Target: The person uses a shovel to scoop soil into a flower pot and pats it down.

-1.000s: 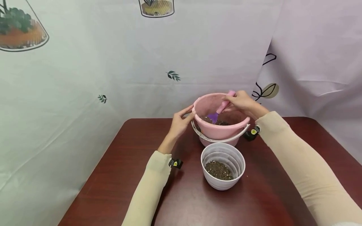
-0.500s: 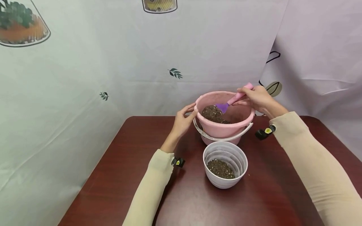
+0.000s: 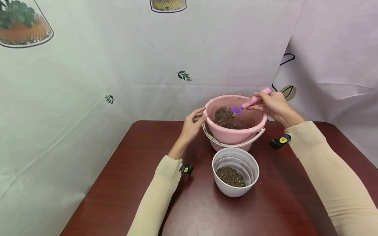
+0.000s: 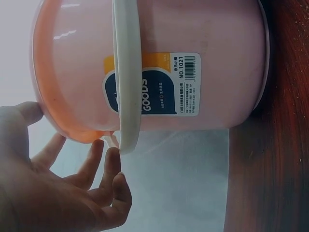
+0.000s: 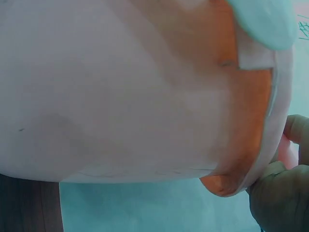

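Observation:
A pink bucket (image 3: 227,136) holding dark soil stands on the table, its white handle (image 3: 240,144) hanging across the front. My left hand (image 3: 189,128) holds the bucket's left rim; in the left wrist view its fingers (image 4: 92,162) curl at the rim beside the handle. Over the bucket, my right hand (image 3: 276,104) grips a trowel with a pink handle (image 3: 252,101) and purple neck. A heap of soil (image 3: 224,114) covers its blade. In the right wrist view the bucket wall (image 5: 120,106) hides most of the trowel. A white ribbed pot (image 3: 231,190) with soil in its bottom stands just in front.
The reddish-brown table (image 3: 141,157) extends left, right and in front of the pot. A pale printed cloth (image 3: 133,59) hangs behind it and at the sides. A label (image 4: 164,84) is on the bucket's side.
My right hand has moved right, lifting the trowel out of the bucket's soil with a heap on its blade. My left hand stays at the rim. The head view has shifted slightly.

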`<state>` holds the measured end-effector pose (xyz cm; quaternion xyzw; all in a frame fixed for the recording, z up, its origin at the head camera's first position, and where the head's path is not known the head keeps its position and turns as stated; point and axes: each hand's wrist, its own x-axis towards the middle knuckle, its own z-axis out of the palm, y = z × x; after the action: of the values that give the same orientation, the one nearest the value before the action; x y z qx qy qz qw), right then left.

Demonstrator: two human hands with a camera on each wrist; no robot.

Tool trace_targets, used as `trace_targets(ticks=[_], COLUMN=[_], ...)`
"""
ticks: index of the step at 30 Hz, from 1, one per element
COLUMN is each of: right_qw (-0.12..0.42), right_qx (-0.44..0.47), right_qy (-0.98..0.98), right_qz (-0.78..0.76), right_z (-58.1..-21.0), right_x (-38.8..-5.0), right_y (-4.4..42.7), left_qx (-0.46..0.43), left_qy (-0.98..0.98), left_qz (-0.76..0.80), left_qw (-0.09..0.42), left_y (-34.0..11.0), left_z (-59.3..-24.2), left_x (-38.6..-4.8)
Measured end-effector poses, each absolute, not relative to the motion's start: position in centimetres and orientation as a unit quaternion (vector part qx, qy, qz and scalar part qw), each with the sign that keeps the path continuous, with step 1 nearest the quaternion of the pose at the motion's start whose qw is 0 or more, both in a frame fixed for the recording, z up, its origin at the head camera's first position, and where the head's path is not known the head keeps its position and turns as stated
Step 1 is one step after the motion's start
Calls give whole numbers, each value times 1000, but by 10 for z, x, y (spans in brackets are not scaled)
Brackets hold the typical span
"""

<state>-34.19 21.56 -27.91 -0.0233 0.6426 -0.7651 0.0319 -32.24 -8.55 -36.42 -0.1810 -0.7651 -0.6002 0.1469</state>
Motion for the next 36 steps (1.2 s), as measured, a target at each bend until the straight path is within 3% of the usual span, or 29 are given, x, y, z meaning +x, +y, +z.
trace_targets(ticks=[10,16,24,30,36], right_qw=[27,48,79,83,69], right_qx=[-58,-110,-146,-156,-114], right_qy=[602,577,569,620,658], right_qz=[-796,-808,-805,-764,-741], right_z=[-279,-270,-260,-266,-284], right_x=[-339,-329,-293,-266,-239], right_y=[221,227,247,254,256], left_qx=[-139,-166,-228,-275,-249], left_qy=[-790,-776,-763,-813,-882], left_qz=[-562,-559,-587,-511,-400], left_qw=[200,237,147,50,-24], left_y=[-86,-85,-71,-69,-65], left_z=[-360,-350,-345,-367,-377], left_x=[-315,-295,-245,-204,-185])
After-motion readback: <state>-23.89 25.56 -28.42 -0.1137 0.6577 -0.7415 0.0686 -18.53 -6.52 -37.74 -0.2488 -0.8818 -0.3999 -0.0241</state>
